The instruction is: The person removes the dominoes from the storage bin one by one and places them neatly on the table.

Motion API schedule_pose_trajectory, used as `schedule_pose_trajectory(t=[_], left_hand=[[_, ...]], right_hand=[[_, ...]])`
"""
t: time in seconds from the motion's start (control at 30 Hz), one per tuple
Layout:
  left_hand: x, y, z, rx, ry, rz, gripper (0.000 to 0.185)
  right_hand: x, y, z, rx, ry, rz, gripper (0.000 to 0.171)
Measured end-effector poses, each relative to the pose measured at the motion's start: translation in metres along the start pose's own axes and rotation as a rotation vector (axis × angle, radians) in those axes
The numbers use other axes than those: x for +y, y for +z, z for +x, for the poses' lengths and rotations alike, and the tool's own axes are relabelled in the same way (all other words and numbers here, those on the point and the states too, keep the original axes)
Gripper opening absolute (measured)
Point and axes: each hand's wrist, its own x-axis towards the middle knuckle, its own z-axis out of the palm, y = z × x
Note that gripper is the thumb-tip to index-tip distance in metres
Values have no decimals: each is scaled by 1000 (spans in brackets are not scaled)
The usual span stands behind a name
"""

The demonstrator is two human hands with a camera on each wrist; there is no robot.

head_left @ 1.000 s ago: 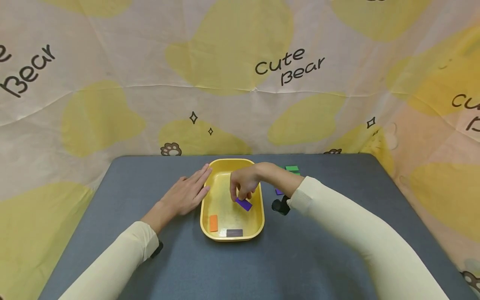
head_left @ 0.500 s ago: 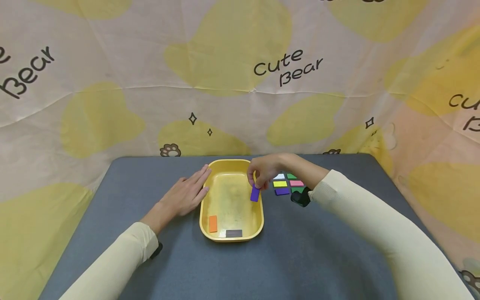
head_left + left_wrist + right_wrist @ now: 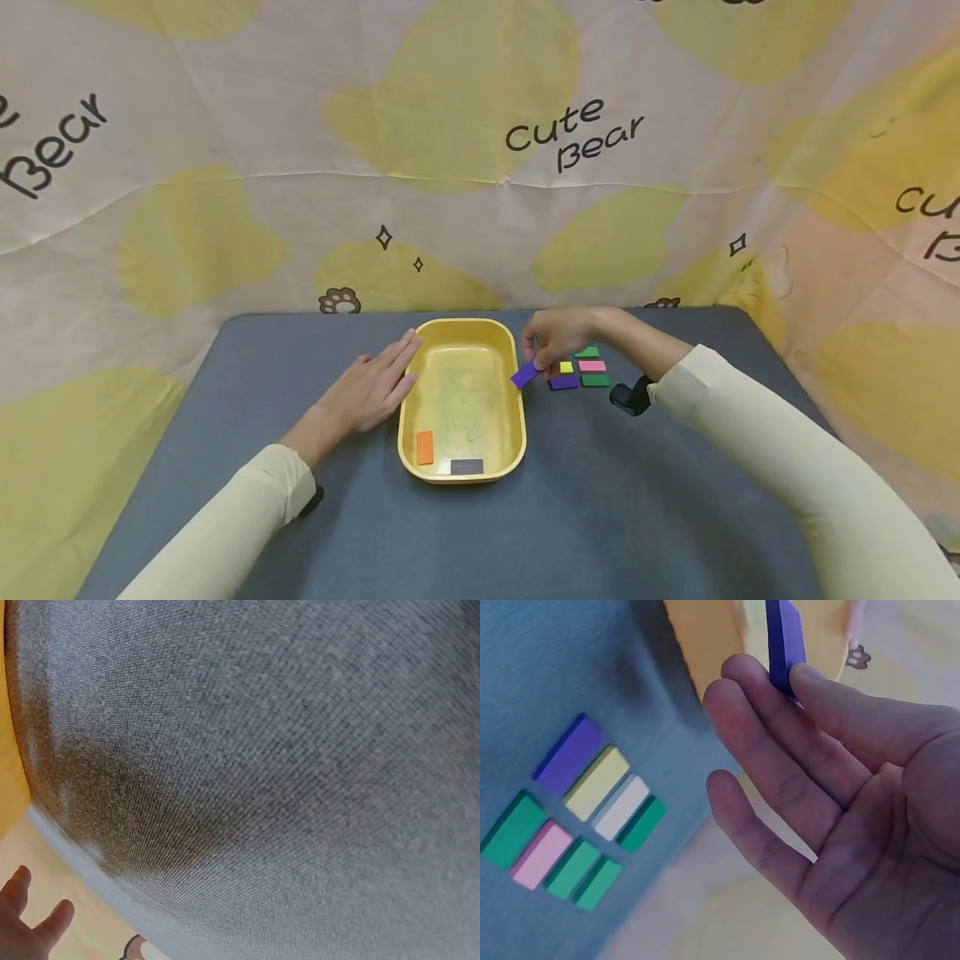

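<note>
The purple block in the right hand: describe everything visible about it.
The purple block is a small, flat rectangular tile, matte and evenly coloured, its material unclear. The right hand pinches one end between thumb and fingertips, so it hangs tilted in the air above the right rim of the yellow tray, touching nothing else. The right wrist view shows its thin edge and one broad face.

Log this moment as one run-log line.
right hand: pinches purple block beside yellow tray | left hand: flat on table
</note>
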Motion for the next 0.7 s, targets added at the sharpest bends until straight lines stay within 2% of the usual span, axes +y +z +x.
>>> schedule_pose_trajectory(t=[0.17, 0.33, 0.7], left_hand=[[0, 1, 1, -2, 2, -5, 61], [-1, 1, 0, -6, 1, -7, 62], [0, 0, 0, -14, -1, -9, 62]], right_hand=[[16, -1, -10, 14, -23, 34, 5], [35, 2, -17, 17, -10, 51, 7], [78, 27, -13, 60, -2, 164, 4]])
